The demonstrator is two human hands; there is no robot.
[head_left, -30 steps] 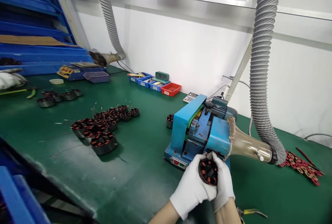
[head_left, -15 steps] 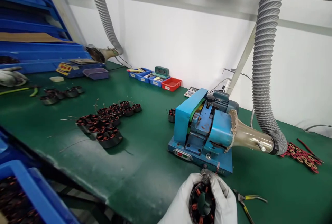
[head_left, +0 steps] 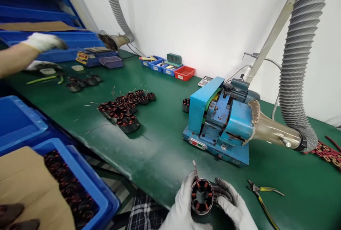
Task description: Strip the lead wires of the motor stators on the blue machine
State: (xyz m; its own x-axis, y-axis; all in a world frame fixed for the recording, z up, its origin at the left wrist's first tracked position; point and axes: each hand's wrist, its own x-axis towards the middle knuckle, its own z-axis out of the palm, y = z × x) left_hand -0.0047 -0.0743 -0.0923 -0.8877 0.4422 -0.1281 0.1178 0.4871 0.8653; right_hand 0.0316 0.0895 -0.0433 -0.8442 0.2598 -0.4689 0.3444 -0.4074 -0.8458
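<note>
Tabletop (head_left: pixel 160 144): dark green. Machine (head_left: pixel 221 119): light blue, with a red and green switch strip at its base. Hose (head_left: pixel 301 63): grey, ribbed. Left hand (head_left: pixel 182 205) and right hand (head_left: pixel 234 208): white gloves, the right fingertips soiled grey. Motor coil (head_left: pixel 201 197) between them: black with copper-red windings. Pliers (head_left: pixel 262 196): yellow handles. Bins (head_left: pixel 93 194): blue. Small tray (head_left: pixel 184 73): red. Cloth (head_left: pixel 145 212) below the tabletop edge: black-and-white plaid.

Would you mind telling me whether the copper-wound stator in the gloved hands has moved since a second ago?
Yes. The copper-wound stator has come back from the blue machine toward the table's near edge.
</note>
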